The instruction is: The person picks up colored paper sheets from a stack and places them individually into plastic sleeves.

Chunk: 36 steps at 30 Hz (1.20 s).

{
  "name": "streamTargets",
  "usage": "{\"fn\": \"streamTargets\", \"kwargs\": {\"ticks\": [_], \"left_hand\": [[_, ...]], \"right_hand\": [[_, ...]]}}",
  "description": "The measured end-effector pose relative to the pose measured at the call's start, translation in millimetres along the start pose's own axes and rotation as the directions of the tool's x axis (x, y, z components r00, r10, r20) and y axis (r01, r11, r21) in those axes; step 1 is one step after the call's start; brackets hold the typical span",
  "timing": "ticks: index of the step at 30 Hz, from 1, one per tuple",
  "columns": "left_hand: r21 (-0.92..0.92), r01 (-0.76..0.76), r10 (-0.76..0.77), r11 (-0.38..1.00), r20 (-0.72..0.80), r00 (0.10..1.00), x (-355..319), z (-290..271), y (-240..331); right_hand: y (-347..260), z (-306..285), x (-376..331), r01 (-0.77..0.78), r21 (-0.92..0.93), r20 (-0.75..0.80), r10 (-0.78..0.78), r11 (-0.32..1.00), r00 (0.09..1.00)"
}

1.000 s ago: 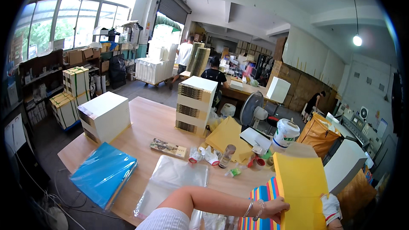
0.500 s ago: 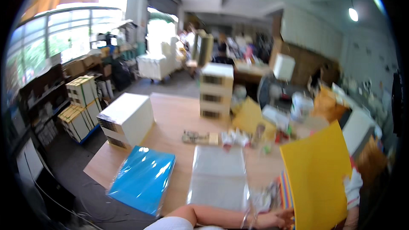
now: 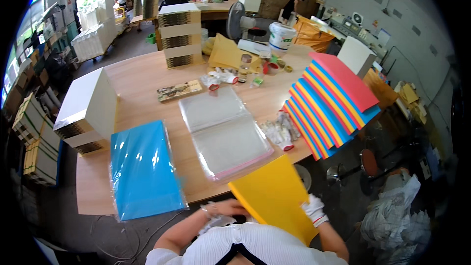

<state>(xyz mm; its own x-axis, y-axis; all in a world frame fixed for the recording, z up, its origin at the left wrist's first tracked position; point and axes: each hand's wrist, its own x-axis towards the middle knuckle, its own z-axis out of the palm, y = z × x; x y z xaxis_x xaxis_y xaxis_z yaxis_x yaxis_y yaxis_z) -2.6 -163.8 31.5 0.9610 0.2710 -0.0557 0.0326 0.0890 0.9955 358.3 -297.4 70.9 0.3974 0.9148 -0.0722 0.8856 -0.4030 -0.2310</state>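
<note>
A flat, yellow, folder-like sheet [image 3: 274, 198] is held tilted close to my body, beyond the table's near edge. My left hand [image 3: 231, 208], bare and with a band at the wrist, grips its left edge, the fingertips partly hidden. On the opposite edge my right hand [image 3: 315, 210], in a white glove, is closed. A fanned stack of red, blue and yellow sheets [image 3: 333, 103] stands at the table's right end. Clear plastic sleeves [image 3: 228, 137] lie ahead of my hands, and a blue pack in clear plastic [image 3: 144, 169] is left of them.
White-topped banded stacks [image 3: 88, 108] stand on the table at left and farther back [image 3: 180, 32]. Work gloves [image 3: 280, 131], a small booklet [image 3: 179, 91], yellow envelopes [image 3: 228, 54] and a white bucket [image 3: 282, 37] are also there. A crumpled plastic bag [image 3: 392, 211] lies at lower right.
The view has swung right and down. The yellow sheet has moved away from the coloured stack, toward my body, and lies flatter. Both hands are still on it.
</note>
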Motion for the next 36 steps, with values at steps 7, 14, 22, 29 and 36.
{"fn": "streamTargets", "kwargs": {"ticks": [7, 14, 22, 29, 36], "left_hand": [[0.364, 0.23, 0.332, 0.903, -0.929, 0.167, 4.1, -95.4, -5.9], [0.467, 0.687, 0.222, 0.556, -0.88, 0.419, 47.2, -142.7, -39.8], [0.561, 0.686, 0.235, 0.463, -0.824, 0.515, 60.3, -154.7, -13.8], [0.515, 0.617, 0.225, 0.595, -0.844, 0.487, 77.9, -167.9, -27.1], [0.712, 0.679, 0.479, 0.178, -0.666, 0.572, 31.4, -138.5, -33.6]], "right_hand": [[9.7, -3.2, 0.3, 0.013, -0.031, 0.062, -0.011, 0.999, 0.998], [-15.4, -23.3, 54.5, 0.195, -0.057, 0.24, -0.176, 0.979, 0.955], [-53.4, -12.2, 131.9, 0.423, -0.044, 0.399, -0.372, 0.905, 0.838], [-77.1, -22.5, 181.5, 0.451, -0.054, 0.524, -0.359, 0.891, 0.772], [-44.7, 1.5, 231.8, 0.399, -0.008, 0.479, -0.347, 0.917, 0.806]]}}
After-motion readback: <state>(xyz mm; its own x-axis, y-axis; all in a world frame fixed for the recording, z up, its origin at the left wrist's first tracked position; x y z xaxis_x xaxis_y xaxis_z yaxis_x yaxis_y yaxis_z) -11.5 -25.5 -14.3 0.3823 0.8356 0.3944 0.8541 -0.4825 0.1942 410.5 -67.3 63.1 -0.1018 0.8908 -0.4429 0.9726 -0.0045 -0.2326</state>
